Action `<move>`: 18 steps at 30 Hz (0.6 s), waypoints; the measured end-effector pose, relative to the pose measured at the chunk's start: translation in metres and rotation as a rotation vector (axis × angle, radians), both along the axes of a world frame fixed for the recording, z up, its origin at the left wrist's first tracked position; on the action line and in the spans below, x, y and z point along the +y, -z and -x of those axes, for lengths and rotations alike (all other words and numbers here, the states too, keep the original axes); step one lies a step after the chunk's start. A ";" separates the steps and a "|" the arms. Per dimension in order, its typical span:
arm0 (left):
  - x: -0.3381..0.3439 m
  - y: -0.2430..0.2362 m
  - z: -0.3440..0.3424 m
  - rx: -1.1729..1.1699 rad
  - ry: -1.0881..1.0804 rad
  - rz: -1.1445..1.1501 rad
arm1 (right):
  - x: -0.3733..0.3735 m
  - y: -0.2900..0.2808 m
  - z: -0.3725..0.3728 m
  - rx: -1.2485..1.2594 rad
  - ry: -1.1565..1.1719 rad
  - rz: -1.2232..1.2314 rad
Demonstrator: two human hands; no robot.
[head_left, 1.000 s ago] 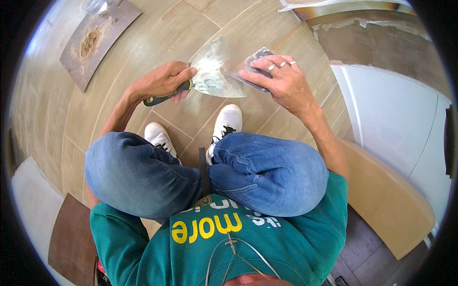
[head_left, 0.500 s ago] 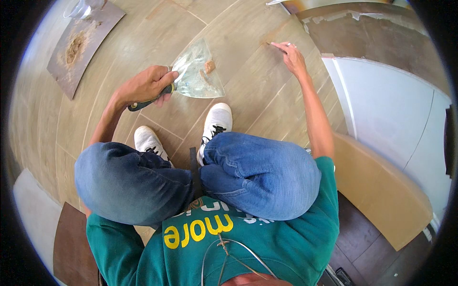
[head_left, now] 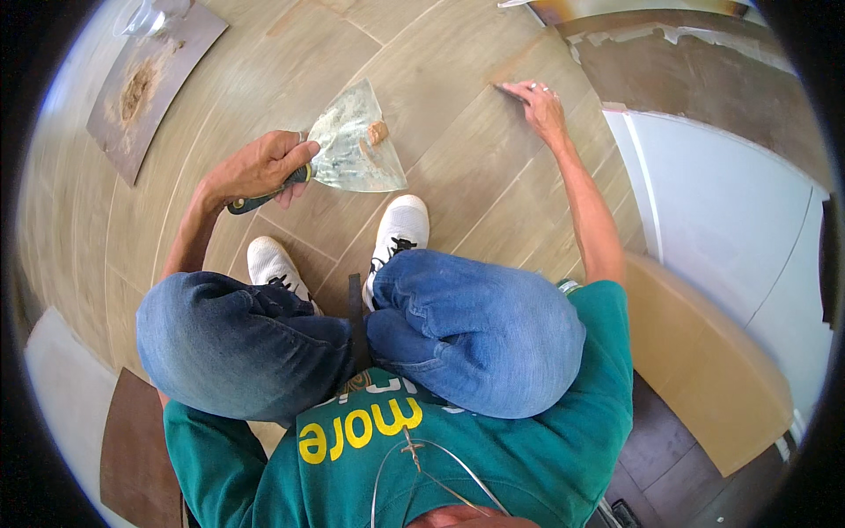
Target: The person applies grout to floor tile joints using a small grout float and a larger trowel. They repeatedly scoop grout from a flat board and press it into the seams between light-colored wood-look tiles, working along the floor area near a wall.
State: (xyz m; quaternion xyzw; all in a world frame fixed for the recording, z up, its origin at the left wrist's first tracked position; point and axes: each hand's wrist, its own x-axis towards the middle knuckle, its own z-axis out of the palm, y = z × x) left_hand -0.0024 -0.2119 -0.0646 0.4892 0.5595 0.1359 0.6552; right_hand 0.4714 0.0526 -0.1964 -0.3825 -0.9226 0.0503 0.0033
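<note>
My left hand [head_left: 264, 163] grips the black-and-yellow handle [head_left: 251, 201] of a wide putty knife, its metal blade [head_left: 343, 150] smeared pale and carrying a tan lump of filler [head_left: 378, 133]. Up and to the right, my right hand [head_left: 541, 110] holds a thin dark spreader [head_left: 509, 91] against the wood-look tiled floor [head_left: 449, 158], beside an orange-tan streak. The spreader is mostly hidden by the fingers. Both white shoes [head_left: 400, 224] are between my hands and my bent knees.
A brown board [head_left: 123, 150] at upper left bears sandy powder [head_left: 138, 92] and a clear container [head_left: 141, 22]. At right stand white panels [head_left: 731, 202], a brown smeared panel [head_left: 678, 79] and a tan board [head_left: 695, 361]. More boards [head_left: 132, 440] lie at lower left.
My right hand has moved up and away from the knife blade to the floor at upper right. My left hand has shifted left and slightly down with the knife, showing the filler lump.
</note>
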 end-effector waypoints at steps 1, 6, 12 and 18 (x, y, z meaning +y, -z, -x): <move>0.003 0.003 0.001 -0.020 0.012 -0.010 | 0.003 -0.005 -0.002 0.021 0.027 0.003; 0.005 0.002 -0.001 -0.009 0.025 -0.017 | -0.018 0.012 0.012 -0.025 0.077 -0.067; -0.002 -0.005 0.005 0.012 -0.009 -0.002 | -0.020 0.000 0.009 -0.001 0.056 0.088; 0.003 -0.006 0.004 -0.021 0.041 -0.028 | 0.020 0.001 0.029 0.016 0.353 0.025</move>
